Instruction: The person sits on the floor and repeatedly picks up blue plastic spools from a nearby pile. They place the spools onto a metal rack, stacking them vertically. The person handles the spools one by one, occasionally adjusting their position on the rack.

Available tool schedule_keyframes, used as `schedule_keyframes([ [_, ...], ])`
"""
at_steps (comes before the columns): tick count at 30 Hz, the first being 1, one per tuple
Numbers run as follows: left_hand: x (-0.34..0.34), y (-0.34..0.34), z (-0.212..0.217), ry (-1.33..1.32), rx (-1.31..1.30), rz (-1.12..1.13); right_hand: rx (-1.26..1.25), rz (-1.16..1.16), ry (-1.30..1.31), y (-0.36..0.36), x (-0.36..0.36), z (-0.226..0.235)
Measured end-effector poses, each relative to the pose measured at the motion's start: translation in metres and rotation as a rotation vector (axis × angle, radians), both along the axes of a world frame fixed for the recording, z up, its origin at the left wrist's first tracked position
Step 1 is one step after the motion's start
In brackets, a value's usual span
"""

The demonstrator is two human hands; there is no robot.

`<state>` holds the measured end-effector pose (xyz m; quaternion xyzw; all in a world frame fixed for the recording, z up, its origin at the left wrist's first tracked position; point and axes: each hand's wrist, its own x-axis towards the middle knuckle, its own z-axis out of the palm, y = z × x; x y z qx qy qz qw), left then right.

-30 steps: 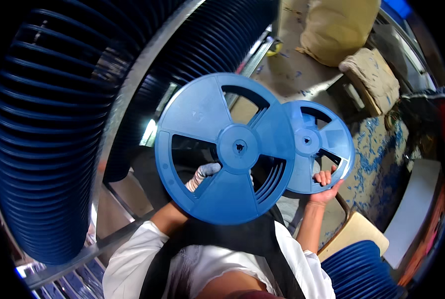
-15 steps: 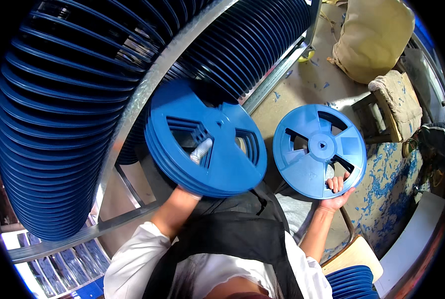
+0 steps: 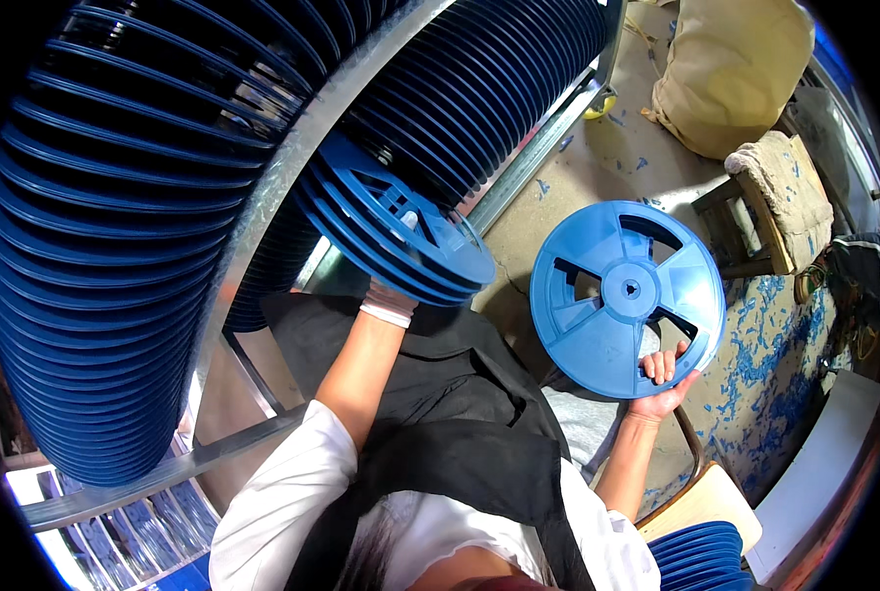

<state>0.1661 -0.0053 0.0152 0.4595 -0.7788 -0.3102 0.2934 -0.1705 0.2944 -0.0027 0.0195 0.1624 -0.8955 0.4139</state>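
My left hand (image 3: 391, 295), partly wrapped in white, grips a small stack of blue plastic reels (image 3: 450, 264). One white-covered finger pokes through a cutout, while the rest of the hand is hidden beneath. The stack is tilted, its far side against or close to the row of dark blue reels (image 3: 479, 94) in the metal rack. Over on the right, my right hand (image 3: 663, 382) holds a lighter blue reel (image 3: 583, 340) by its near rim, fingers curled through a cutout. That reel faces up, showing a round hub with a small keyed hole.
A long row of dark blue reels (image 3: 115, 295) fills the left, behind a curved metal rail (image 3: 282, 163). Far right are a beige sack (image 3: 736, 79) and a stool with a fleecy cover (image 3: 780, 192). Blue scraps (image 3: 765, 384) litter the floor. More reels (image 3: 701, 557) lie lower right.
My left hand has carried its reel stack away from me toward the rack row, and the stack is tilted more. The right hand and its reel have barely moved.
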Motion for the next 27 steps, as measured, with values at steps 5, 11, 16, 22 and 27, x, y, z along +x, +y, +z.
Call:
schedule_keyframes([
  [5,-0.044,0.000,0.046,-0.764,-1.067,0.007,0.015,0.004,0.016,0.000,0.001,0.002],
  [11,-0.059,-0.007,0.053,-0.696,-0.858,-0.018,0.008,-0.002,0.023,0.001,0.002,0.002],
  [16,-0.054,-0.030,0.043,-0.685,-0.762,-0.070,0.008,0.007,0.035,0.000,0.002,0.003],
  [22,-0.023,-0.079,0.005,-0.510,-0.307,-0.019,0.040,0.003,0.054,0.000,0.003,0.005],
  [27,-0.036,-0.106,0.010,1.373,1.003,0.273,0.023,-0.005,0.051,0.002,0.004,0.003],
])
